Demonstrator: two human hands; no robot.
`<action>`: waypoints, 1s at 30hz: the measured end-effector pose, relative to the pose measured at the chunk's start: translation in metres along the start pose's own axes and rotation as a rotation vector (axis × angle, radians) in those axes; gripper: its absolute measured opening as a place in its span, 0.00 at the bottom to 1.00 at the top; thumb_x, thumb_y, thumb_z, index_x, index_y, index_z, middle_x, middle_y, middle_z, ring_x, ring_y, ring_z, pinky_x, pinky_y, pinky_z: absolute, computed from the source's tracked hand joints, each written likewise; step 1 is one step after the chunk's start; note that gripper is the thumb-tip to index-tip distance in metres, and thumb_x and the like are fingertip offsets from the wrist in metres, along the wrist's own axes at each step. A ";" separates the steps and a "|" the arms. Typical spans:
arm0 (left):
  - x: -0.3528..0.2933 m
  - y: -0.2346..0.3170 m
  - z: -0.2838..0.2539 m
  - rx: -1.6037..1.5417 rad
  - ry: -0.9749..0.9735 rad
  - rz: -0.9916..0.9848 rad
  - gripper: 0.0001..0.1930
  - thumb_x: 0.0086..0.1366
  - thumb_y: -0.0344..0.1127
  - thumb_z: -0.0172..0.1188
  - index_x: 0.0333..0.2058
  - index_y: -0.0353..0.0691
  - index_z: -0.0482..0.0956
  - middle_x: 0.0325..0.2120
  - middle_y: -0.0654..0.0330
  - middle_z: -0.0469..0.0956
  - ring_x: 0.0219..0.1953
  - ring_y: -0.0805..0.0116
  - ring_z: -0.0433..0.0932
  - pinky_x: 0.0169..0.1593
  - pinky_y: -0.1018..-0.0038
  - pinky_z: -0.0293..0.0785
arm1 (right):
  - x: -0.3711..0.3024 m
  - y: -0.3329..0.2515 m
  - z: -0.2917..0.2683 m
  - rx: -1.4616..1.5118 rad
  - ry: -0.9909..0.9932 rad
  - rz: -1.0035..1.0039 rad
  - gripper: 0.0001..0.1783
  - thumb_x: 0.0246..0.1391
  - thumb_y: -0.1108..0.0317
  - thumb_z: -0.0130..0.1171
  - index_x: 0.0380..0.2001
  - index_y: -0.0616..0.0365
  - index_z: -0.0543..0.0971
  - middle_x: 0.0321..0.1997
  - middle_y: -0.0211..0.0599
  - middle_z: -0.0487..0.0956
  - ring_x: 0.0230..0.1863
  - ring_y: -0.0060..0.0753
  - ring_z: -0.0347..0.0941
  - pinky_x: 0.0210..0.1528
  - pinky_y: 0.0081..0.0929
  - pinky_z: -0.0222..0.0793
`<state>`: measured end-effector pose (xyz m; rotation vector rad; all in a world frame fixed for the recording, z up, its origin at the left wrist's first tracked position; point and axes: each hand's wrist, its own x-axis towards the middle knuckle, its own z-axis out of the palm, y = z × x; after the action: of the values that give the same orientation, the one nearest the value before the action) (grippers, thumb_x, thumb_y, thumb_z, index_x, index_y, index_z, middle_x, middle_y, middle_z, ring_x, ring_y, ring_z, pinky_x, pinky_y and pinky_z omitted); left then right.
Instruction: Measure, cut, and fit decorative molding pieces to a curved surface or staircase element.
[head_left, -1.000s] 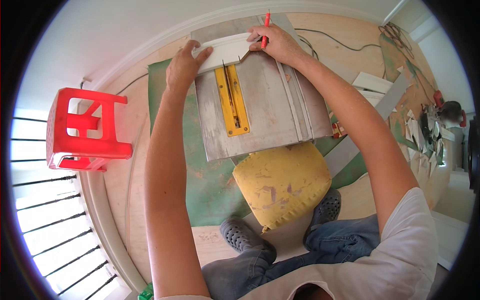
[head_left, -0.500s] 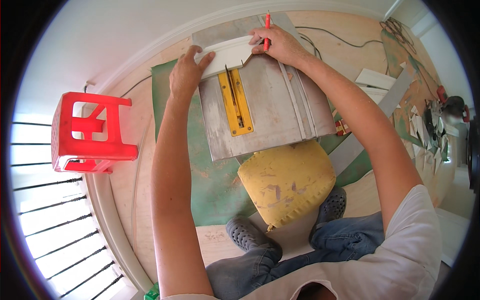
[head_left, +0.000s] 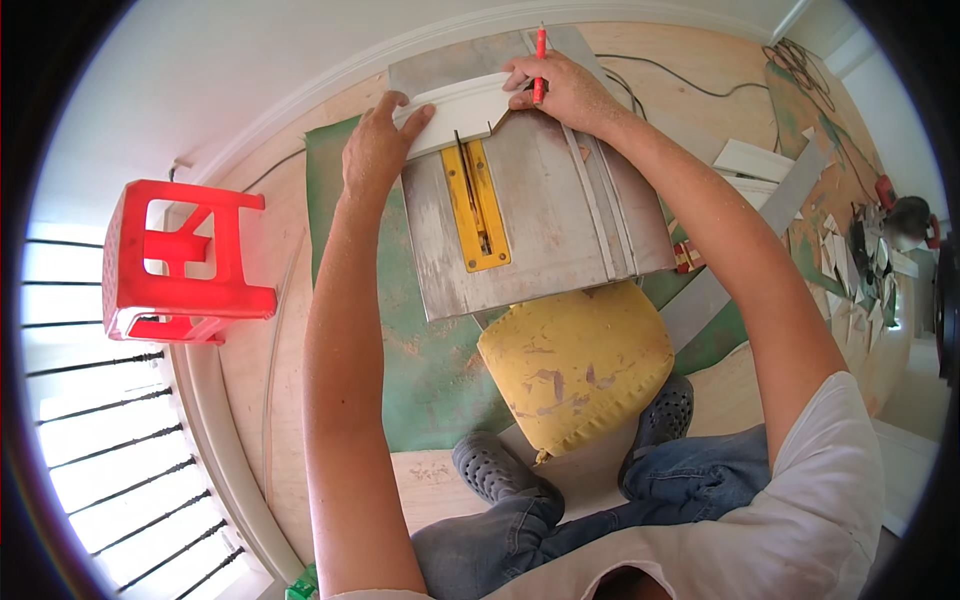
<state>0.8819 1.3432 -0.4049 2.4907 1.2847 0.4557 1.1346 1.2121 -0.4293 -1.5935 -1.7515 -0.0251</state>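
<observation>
A small table saw stands on the floor, and its dull grey metal top serves as the worktop, scuffed and dusty, with a yellow insert plate running lengthwise around the blade slot and two ribs along its right side. Across the far edge of this worktop lies a strip of white moulding, its right end cut to an angle near the far right corner. The left hand presses flat on the left end of the moulding at the far left corner, fingers spread over its top face. The right hand rests on the cut right end, fingers curled around a red pencil held upright with its tip down at the moulding. Hanging off the near edge of the saw is a bulging yellow dust bag, stained and patched, just beyond the person's grey clogs and blue jeans. The saw sits on a green mat laid over pale board sheeting that covers the floor. A red plastic stool stands to the left near a curved white skirting and dark railing bars with bright daylight behind. To the right lie white offcuts, a long grey strip, scattered scraps, and a black cable trailing along the far wall.
</observation>
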 end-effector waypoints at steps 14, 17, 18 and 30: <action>0.020 -0.002 0.004 0.009 0.016 0.005 0.32 0.66 0.69 0.58 0.55 0.50 0.78 0.43 0.49 0.86 0.50 0.51 0.84 0.52 0.57 0.77 | 0.011 0.006 0.007 0.012 -0.021 0.141 0.14 0.56 0.60 0.71 0.40 0.56 0.84 0.43 0.39 0.84 0.44 0.41 0.79 0.47 0.37 0.73; 0.022 -0.006 0.005 0.000 -0.001 0.009 0.32 0.66 0.70 0.57 0.55 0.51 0.77 0.42 0.49 0.86 0.49 0.50 0.84 0.51 0.56 0.77 | 0.010 0.009 0.006 0.015 -0.001 0.113 0.14 0.56 0.58 0.71 0.39 0.54 0.85 0.34 0.39 0.84 0.38 0.39 0.80 0.42 0.37 0.73; 0.023 -0.009 0.005 0.002 -0.004 0.006 0.32 0.66 0.70 0.57 0.55 0.51 0.77 0.42 0.49 0.86 0.49 0.50 0.84 0.51 0.56 0.77 | 0.010 0.006 0.005 0.031 -0.043 0.144 0.14 0.56 0.58 0.71 0.40 0.54 0.85 0.33 0.38 0.84 0.38 0.38 0.80 0.42 0.36 0.74; 0.024 -0.011 0.003 -0.008 0.019 0.057 0.33 0.66 0.70 0.58 0.56 0.49 0.77 0.43 0.48 0.86 0.49 0.50 0.84 0.50 0.56 0.77 | 0.009 0.001 0.004 0.016 -0.080 0.191 0.15 0.54 0.63 0.72 0.41 0.58 0.84 0.55 0.40 0.84 0.50 0.43 0.80 0.54 0.36 0.74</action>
<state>0.8884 1.3690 -0.4089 2.5279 1.2191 0.4980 1.1340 1.2219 -0.4274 -1.7653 -1.6471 0.1462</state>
